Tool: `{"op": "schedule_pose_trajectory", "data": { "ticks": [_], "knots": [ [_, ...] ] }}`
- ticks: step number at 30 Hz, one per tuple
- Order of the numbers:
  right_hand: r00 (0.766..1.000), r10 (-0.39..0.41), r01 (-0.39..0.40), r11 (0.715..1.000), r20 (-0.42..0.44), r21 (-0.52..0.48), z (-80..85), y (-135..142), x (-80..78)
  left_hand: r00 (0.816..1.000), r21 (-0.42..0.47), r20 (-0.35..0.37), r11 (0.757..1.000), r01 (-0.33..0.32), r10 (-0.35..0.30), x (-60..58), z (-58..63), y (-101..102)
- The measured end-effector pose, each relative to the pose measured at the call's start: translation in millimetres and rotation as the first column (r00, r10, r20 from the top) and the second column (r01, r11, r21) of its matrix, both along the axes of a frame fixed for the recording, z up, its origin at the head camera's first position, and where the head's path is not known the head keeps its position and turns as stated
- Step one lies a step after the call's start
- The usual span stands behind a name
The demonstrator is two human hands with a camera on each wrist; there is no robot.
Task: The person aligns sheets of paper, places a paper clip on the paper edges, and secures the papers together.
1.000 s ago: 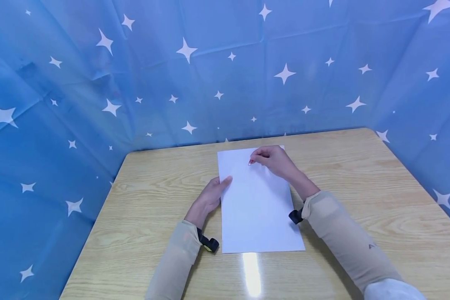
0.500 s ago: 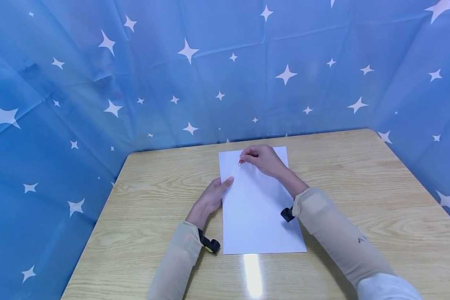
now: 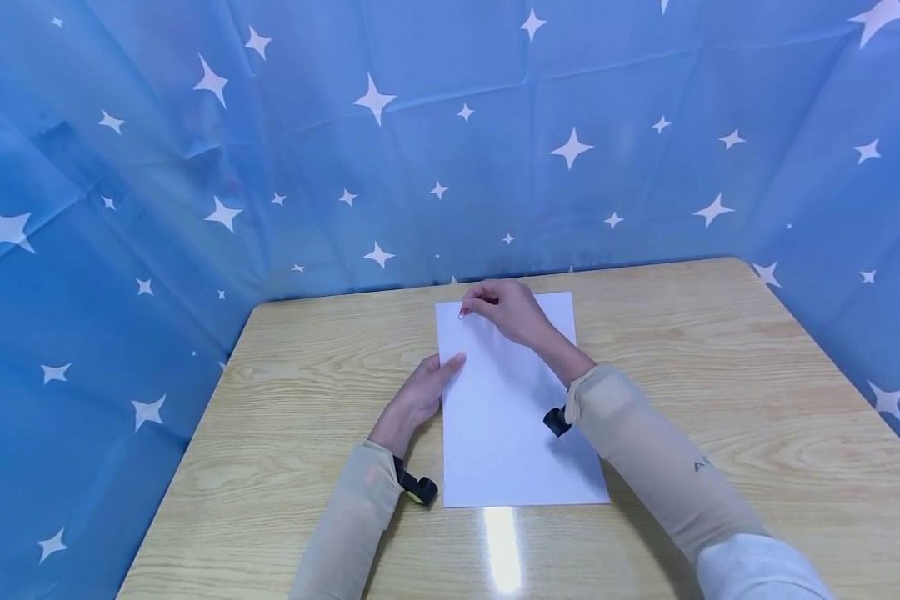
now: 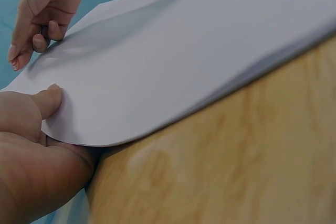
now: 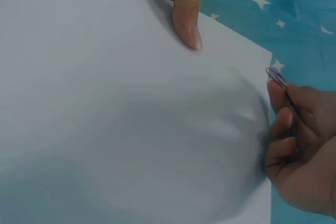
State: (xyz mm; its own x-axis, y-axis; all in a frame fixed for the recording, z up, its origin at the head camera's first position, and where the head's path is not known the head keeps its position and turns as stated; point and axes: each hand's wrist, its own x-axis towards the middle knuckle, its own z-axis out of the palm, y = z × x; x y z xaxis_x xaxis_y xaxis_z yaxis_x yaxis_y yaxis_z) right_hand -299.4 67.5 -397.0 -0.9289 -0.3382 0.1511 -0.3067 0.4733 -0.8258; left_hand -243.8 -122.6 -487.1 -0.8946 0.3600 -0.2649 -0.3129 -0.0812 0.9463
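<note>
White paper (image 3: 510, 417) lies on the table, its left edge lifted by my left hand (image 3: 425, 387). That hand grips the edge, thumb on top and fingers underneath; the left wrist view shows the sheet (image 4: 136, 77) bowing up there. Between thumb and forefinger my right hand (image 3: 508, 312) pinches a red paper clip (image 5: 276, 76), its looped end sticking out past the fingertips. In the head view the clip is over the paper's far left corner. The right wrist view has it right by the paper's corner, with the other fingers curled in.
The wooden table (image 3: 307, 375) reaches past the paper on both sides. A blue curtain (image 3: 450, 150) with white stars hangs behind it and along the sides. A strip of light reflects off the tabletop near the front.
My right hand has moved left and slightly away from me, carrying the paper clip across the paper to its far left corner. The left hand and paper have stayed in place.
</note>
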Motion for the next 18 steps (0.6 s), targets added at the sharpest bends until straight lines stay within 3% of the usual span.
{"op": "schedule_pose_trajectory", "data": {
  "ticks": [18],
  "knots": [
    [0.997,-0.058,0.059,0.998,-0.060,0.019,13.7,-19,-5.5,1.000,-0.026,-0.014,1.000,-0.001,0.000,-1.1,-1.5,-1]
  ]
}}
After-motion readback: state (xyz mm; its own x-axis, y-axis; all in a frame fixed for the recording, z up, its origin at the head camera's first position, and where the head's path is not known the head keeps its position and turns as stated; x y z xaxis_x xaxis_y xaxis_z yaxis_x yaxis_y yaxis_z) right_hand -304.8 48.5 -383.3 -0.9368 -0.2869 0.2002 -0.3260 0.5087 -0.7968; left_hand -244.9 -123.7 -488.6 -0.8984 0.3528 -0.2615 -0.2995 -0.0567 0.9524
